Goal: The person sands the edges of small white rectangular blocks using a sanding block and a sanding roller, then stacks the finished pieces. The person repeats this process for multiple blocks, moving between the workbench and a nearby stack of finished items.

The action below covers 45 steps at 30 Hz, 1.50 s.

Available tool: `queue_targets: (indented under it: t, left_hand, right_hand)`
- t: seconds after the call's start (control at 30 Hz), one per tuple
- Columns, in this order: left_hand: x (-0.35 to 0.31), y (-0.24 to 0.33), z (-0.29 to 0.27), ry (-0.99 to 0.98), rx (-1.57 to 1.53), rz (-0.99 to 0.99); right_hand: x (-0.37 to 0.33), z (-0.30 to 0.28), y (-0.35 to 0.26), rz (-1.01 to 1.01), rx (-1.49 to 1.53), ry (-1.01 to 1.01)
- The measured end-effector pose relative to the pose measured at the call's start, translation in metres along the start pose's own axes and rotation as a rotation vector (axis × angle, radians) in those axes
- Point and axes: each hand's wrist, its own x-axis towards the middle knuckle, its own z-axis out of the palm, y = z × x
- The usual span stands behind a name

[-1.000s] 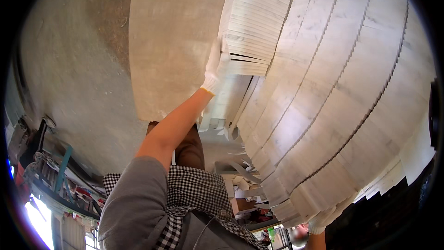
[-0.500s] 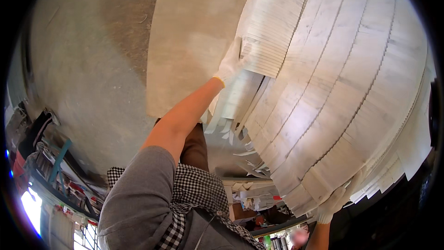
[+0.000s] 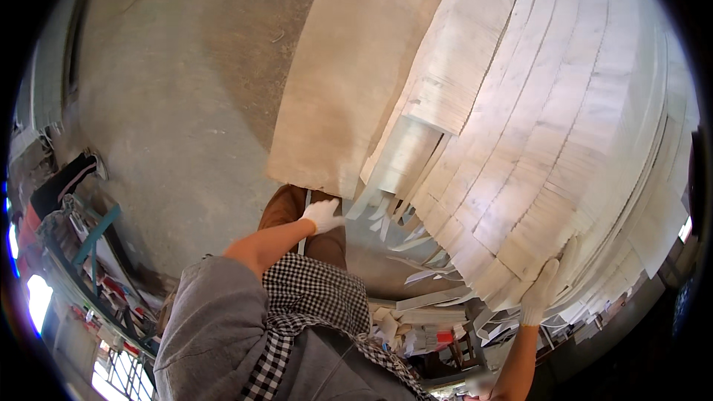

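Note:
My left hand (image 3: 323,217), in a white glove with a yellow cuff, hangs over my thigh just short of the brown sheet's near end. Its fingers look loosely apart, with nothing visible in them. My right hand (image 3: 541,293), also gloved, lies stretched out against the near right part of a broad spread of thin pale wood sheets (image 3: 512,200). These sheets overlap in long rows with stepped edges. Left of them runs a separate row of pale sheets (image 3: 454,89), and a shorter pale piece (image 3: 405,152) lies at its near end.
A large brown sheet (image 3: 356,67) lies on the concrete floor (image 3: 171,126) left of the rows. Loose narrow offcuts (image 3: 427,260) stick out near my legs. Scrap pieces (image 3: 416,323) are piled behind. Cluttered racks (image 3: 89,252) stand at the far left.
My left hand has come away from the near edge of the left row and moved back toward my thigh. My right hand stays at the sheets' near right. The whole view has shifted somewhat.

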Motion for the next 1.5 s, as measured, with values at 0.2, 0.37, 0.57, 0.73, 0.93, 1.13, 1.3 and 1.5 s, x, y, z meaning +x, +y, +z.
queue_targets:
  t: [0.2,0.37,0.57,0.73,0.93,1.13,1.3,1.5]
  left_hand:
    - [-0.062,-0.015,-0.003,-0.071,-0.154,-0.120]
    - [-0.107,0.000,-0.021,0.061,-0.316,-0.035]
    - [-0.164,0.034,-0.066,0.028,-0.461,0.114]
    - [-0.189,0.048,-0.085,0.153,-0.672,0.360]
    - [-0.262,0.109,-0.129,0.008,-1.193,0.489]
    - [-0.312,0.153,-0.140,0.318,-1.184,0.111]
    - [-0.270,0.142,-0.133,0.558,-0.921,0.271]
    - [-0.237,0.116,-0.143,0.845,-0.487,0.419]
  right_hand:
    - [0.001,0.000,-0.008,-0.023,-0.011,0.028]
    - [0.002,0.001,-0.004,-0.158,-0.072,0.076]
    - [0.009,-0.015,-0.047,-0.032,-0.499,-0.024]
    - [-0.039,0.041,-0.086,-0.087,-0.150,0.249]
    - [-0.139,0.077,-0.309,0.047,0.656,-0.295]
    - [-0.171,0.116,-0.333,0.666,1.921,-0.238]
    - [-0.173,0.069,-0.376,0.561,1.729,-0.249]
    - [-0.181,0.070,-0.383,0.125,1.635,-0.358]
